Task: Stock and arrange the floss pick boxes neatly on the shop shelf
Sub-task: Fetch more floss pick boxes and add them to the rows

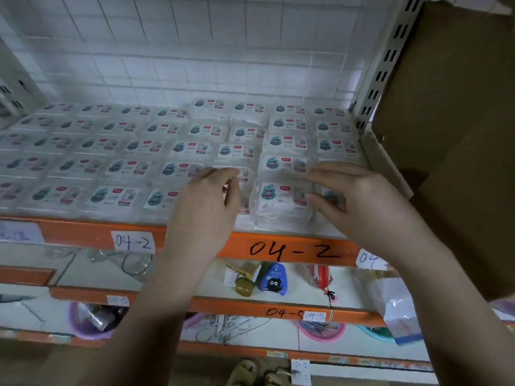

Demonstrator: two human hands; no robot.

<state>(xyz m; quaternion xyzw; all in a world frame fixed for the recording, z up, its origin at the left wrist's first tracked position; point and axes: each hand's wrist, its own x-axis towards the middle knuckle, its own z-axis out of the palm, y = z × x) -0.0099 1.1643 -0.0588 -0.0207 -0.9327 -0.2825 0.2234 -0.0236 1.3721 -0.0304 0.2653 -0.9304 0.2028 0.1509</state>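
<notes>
Your shelf (292, 247), marked "04-2" on its orange front rail, carries floss pick boxes (178, 147) laid flat in tight rows from the wire grid back panel (195, 51) to the front edge. Each box lies label up, its long axis running left to right along the shelf. The right columns stand a layer higher than the left field. A cardboard carton (451, 121) stands just beyond the right upright (387, 62), closing that side; open room remains only above the rows and in front of the rail.

Your left hand (207, 203) hovers at the front edge with fingers (223, 174) loosely curled over a box; whether they grip it, you cannot tell from this view. Your right hand (362, 199) rests spread, fingers nearly straight, on the front-right boxes, beside the front box (281, 203) standing between both hands.
</notes>
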